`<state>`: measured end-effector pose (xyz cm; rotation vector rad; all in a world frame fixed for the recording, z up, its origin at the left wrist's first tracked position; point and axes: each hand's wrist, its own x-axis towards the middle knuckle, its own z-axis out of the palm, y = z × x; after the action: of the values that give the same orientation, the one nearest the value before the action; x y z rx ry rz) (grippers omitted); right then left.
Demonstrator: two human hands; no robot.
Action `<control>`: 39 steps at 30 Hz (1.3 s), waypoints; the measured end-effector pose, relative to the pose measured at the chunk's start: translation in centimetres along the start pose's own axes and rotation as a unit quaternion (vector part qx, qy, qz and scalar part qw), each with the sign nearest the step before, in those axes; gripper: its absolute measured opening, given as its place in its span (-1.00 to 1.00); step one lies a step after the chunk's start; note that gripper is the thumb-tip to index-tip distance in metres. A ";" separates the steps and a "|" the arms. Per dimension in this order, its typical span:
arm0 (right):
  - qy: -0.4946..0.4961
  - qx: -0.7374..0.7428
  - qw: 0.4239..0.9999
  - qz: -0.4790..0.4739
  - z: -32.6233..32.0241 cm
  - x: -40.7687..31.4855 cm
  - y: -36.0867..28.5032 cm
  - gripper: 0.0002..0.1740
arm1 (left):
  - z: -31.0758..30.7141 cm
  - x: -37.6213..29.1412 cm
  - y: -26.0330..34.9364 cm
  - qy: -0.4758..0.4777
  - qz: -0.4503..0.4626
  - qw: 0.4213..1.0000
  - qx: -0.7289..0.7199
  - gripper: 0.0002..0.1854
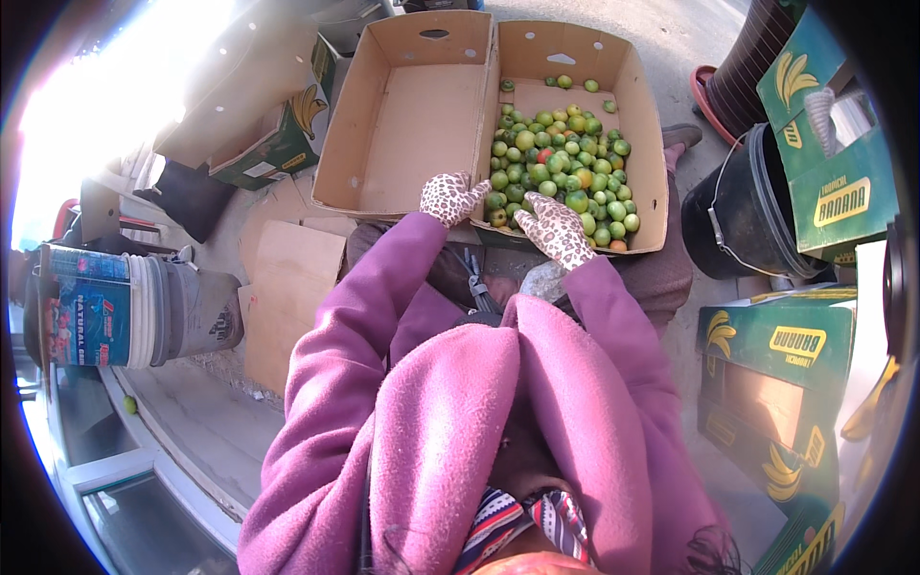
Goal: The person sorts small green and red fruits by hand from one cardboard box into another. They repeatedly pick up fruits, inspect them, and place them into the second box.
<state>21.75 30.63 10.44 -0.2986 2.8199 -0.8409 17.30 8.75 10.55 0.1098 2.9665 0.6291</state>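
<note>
Two open cardboard boxes stand side by side before me. The right box (650, 172) holds many green tomatoes (557, 162), a few of them yellowish or red. No tomatoes show in the left box (431, 129). My left hand (451, 199), in a leopard-print glove, is at the near ends of the boxes by their shared wall, thumb pointing towards the tomatoes; whether it holds anything is hidden. My right hand (553, 226), gloved alike, reaches over the near wall of the right box, its fingertips at the nearest tomatoes and its fingers apart.
Green banana boxes (776, 359) and a black bucket (733, 208) stand at the right. Stacked buckets (158, 309) are at the left, beside flattened cardboard (295, 287) on the floor. Another banana box (266, 154) sits left of the two boxes. A single green fruit (130, 405) lies by the glass frame.
</note>
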 end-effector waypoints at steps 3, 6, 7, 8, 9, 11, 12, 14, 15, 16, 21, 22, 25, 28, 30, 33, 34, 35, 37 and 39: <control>0.018 -0.028 0.998 -0.059 -1.6 2.0 -0.7 -0.45 | 0.5 0.3 -0.9 0.018 0.030 0.999 0.006 -0.44; 0.057 -0.036 0.990 -0.124 -4.3 5.2 -5.1 -0.50 | -0.8 0.2 0.7 -0.028 0.007 0.999 0.015 -0.46; 0.072 -0.047 0.985 -0.149 -4.8 5.9 -7.8 -0.49 | -0.4 0.1 -0.2 -0.013 0.022 1.000 -0.005 -0.44; 0.060 -0.009 0.976 -0.209 -5.3 6.2 -10.1 -0.48 | 1.1 0.7 -2.0 0.003 0.026 1.000 -0.006 -0.45; 0.045 0.032 0.962 -0.268 -5.4 6.5 -11.9 -0.46 | 2.4 0.8 -3.8 0.017 0.026 1.000 -0.005 -0.47; 0.014 0.001 0.963 -0.269 -6.7 7.1 -13.0 -0.46 | 3.1 1.0 -5.2 -0.019 0.018 0.998 0.066 -0.55; 0.060 -0.016 0.973 -0.222 -6.8 8.9 -9.9 -0.46 | 1.9 0.7 -2.6 -0.037 -0.005 0.998 0.041 -0.52; 0.109 -0.034 0.989 -0.094 -8.1 11.4 -2.6 -0.50 | -0.5 0.2 0.6 -0.036 -0.024 0.999 0.015 -0.47; 0.107 -0.044 0.993 -0.022 -8.7 11.7 0.5 -0.53 | -0.4 0.4 0.7 -0.022 -0.014 1.000 0.014 -0.45; 0.099 -0.054 0.993 0.045 -9.2 12.2 3.4 -0.56 | 0.0 0.4 0.2 -0.014 -0.004 1.000 0.014 -0.45; 0.122 -0.062 0.973 0.183 -5.7 12.1 11.8 -0.52 | 0.9 0.3 -0.2 0.013 -0.032 0.999 -0.022 -0.41; 0.155 -0.053 0.973 0.164 -5.8 12.3 12.6 -0.52 | 0.0 0.2 0.8 -0.010 -0.047 0.999 -0.011 -0.40; 0.271 -0.064 0.947 0.157 -7.3 13.2 13.0 -0.49 | 0.0 -0.2 0.2 -0.011 -0.060 0.997 -0.038 -0.37; 0.488 -0.220 0.833 0.137 -10.7 12.5 14.2 -0.42 | -0.7 0.7 1.7 0.024 -0.016 0.999 0.041 -0.40; 0.478 -0.217 0.812 0.256 -11.1 11.7 15.9 -0.31 | -1.9 1.9 4.6 0.124 0.126 0.978 0.111 -0.31; 0.239 0.004 0.891 0.385 -12.7 10.7 13.9 -0.08 | -2.3 4.8 11.4 0.043 0.222 0.957 0.183 -0.33; 0.246 -0.015 0.894 0.375 -12.3 10.7 14.2 -0.10 | -1.4 6.4 13.0 -0.040 0.225 0.951 0.209 -0.35; 0.250 -0.033 0.898 0.361 -11.9 10.8 14.3 -0.11 | 0.6 7.8 13.1 -0.072 0.240 0.932 0.263 -0.34; 0.234 -0.018 0.901 0.365 -12.0 11.2 15.6 -0.13 | 2.7 9.7 14.2 -0.180 0.235 0.906 0.303 -0.25; 0.237 -0.037 0.906 0.349 -12.0 11.3 16.2 -0.17 | 4.2 11.5 14.5 -0.266 0.197 0.889 0.317 -0.17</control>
<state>5.81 47.34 9.99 0.9830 3.0028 -0.6911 7.14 24.68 11.61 0.8045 2.4771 -0.3392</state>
